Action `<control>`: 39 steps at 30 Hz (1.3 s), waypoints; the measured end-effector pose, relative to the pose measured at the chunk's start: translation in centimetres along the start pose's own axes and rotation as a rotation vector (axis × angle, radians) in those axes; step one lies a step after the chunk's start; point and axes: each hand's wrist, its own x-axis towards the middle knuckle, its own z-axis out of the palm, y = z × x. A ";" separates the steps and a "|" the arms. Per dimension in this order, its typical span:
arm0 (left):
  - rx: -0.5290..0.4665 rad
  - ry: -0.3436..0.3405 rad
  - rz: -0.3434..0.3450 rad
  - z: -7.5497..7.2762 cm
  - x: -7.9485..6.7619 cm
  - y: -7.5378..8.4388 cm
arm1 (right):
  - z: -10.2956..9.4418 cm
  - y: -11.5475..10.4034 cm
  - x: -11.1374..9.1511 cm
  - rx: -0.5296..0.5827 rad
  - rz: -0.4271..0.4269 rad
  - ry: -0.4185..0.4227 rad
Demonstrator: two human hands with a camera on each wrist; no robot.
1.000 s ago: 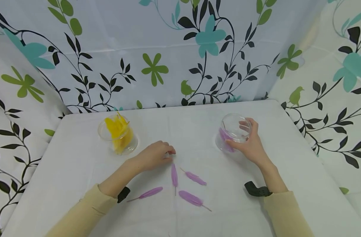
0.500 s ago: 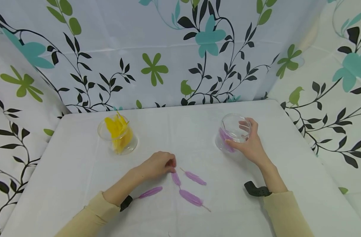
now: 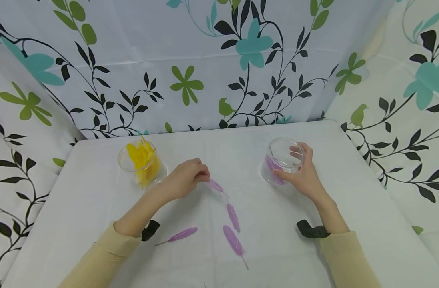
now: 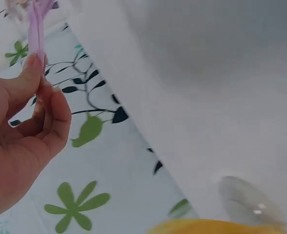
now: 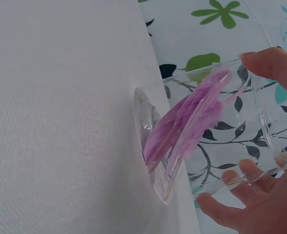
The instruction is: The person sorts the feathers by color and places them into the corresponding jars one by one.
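Note:
My left hand pinches a purple feather by its end, over the middle of the table. In the left wrist view the thumb and fingertips hold the feather by its lower part, with its vane pointing up and away. My right hand grips a clear glass jar standing on the right side, thumb on one side and fingers around the other. Several purple feathers lean inside that jar. On the table lie three more purple feathers, one nearest the raised one, one lower and one at left.
A second clear glass jar stands at the back left, close to my left forearm, packed with yellow feathers. White cloth covers the table. A leaf-patterned curtain hangs behind and at both sides.
My left hand reached down, pinched a purple feather and raised it up and away. Two feathers at right on the table have turned and shifted slightly. My right hand stays on the jar.

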 end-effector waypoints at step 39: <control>0.486 0.021 0.005 4.0 17.1 13.4 | 0.0 0.2 0.0 0.014 -0.047 0.017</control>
